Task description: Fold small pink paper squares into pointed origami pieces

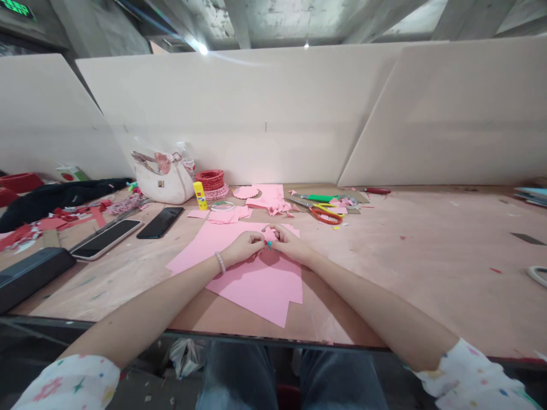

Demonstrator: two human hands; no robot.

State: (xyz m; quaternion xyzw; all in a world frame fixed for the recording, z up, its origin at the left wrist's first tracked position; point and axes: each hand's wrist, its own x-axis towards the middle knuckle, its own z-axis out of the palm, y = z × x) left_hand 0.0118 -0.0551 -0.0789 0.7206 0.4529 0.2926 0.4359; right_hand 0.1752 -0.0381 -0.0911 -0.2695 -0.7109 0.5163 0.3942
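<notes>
My left hand (245, 248) and my right hand (293, 245) meet over the pink paper sheets (260, 290), fingers closed in a pinch. Between them they grip a small pink paper piece (269, 234), its shape partly covered by my fingers. A tiny teal spot and a red one show at my fingertips; whether they are nails or beads I cannot tell. Just beyond my hands lie small cut pink papers (226, 215) and a pile of pink scraps (270, 200). Orange-handled scissors (325, 216) rest to the right of that pile.
Behind stand a yellow glue stick (200, 196), a roll of red cord (210, 180) and a white handbag (162, 181). Two phones (160, 222) lie at left, near a dark box (34, 278). A tape roll (538, 276) sits far right. White boards (239, 119) line the back.
</notes>
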